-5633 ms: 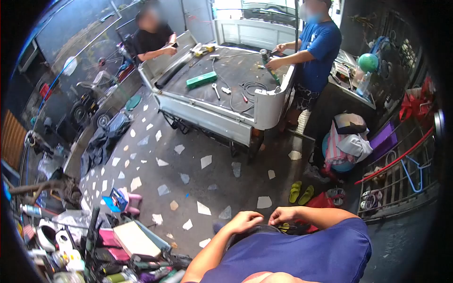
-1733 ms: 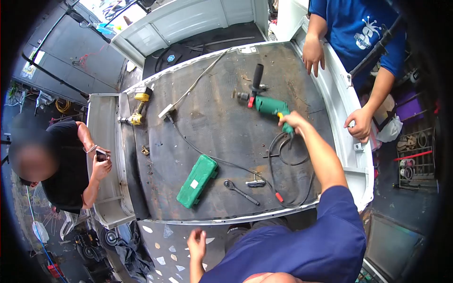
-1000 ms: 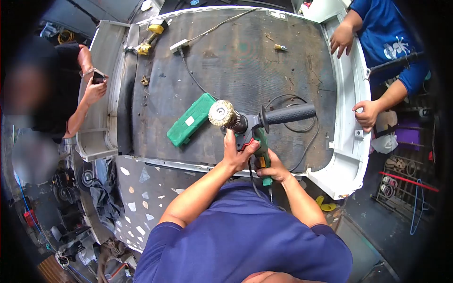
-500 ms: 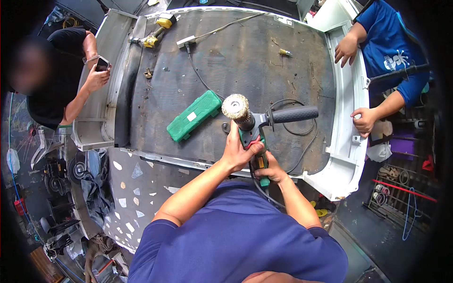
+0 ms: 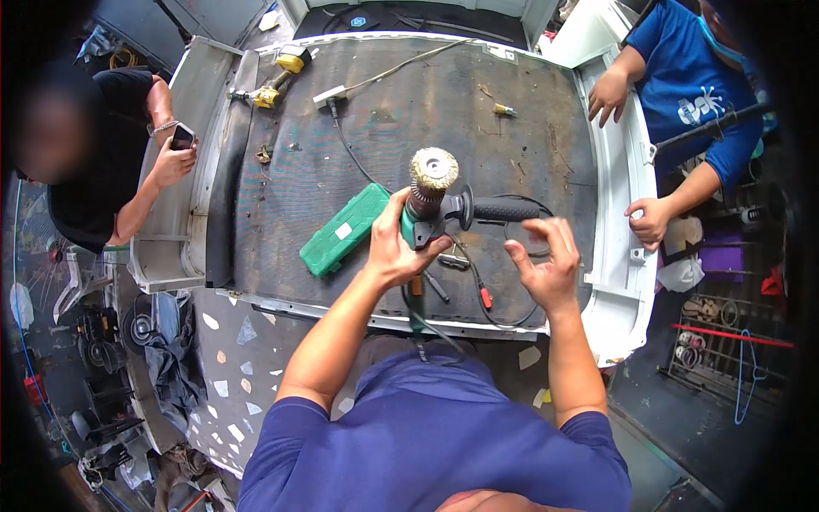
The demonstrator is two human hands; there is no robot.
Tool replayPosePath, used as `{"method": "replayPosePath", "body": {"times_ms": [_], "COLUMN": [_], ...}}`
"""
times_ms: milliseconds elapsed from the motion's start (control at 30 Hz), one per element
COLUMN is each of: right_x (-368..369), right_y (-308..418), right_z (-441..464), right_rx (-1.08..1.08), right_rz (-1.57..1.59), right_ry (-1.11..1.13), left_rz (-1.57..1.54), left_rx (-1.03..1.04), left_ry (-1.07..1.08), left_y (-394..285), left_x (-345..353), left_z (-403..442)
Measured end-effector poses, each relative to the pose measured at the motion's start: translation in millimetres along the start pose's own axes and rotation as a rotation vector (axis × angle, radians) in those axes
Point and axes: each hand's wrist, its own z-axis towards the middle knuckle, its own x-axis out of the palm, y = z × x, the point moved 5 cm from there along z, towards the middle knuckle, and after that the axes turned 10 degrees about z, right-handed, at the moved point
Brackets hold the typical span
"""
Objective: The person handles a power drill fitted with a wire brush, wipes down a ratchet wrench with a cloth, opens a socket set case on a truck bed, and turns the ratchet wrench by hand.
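Observation:
My left hand is wrapped round the green body of a corded electric drill. A brass-coloured wire cup brush sits in its chuck, facing up. The black ribbed side handle sticks out to the right. Just below the handle, my right hand is off the drill, its fingers bent and apart with nothing in them. The drill's lower end and part of its grip are hidden behind my left hand. To the left lies a closed green tool case.
The dark truck-bed floor carries a yellow cordless tool, a white socket block with its cable, and a small yellow-tipped piece. A person holding a phone stands left; another person's hands rest on the right white side panel.
My right hand has let go of the drill's rear grip and moved up and right towards the side handle. The drill, in my left hand, has shifted slightly and its brush points more upward.

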Motion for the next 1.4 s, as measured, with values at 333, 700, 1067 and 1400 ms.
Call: {"method": "replayPosePath", "body": {"times_ms": [333,700,1067,1400], "right_x": [72.2,108.2,89.5,76.8], "right_y": [46.7,35.3,62.6,71.9], "right_z": [6.3,-75.8,-58.5,-65.2], "right_rx": [0.104,0.239,-0.185,-0.124], "right_rz": [0.161,0.601,0.577,0.490], "right_ry": [0.421,0.602,0.343,0.360], "left_rz": [0.057,0.176,0.306,0.212], "left_rx": [0.094,0.172,0.301,0.286], "left_ry": [0.313,0.268,0.287,0.031], "left_y": [-11.5,-47.1,-57.3,-45.7], "left_x": [-46.7,-58.6,-71.1,-59.4], "left_z": [-19.9,-94.9,-111.4,-129.3]}}
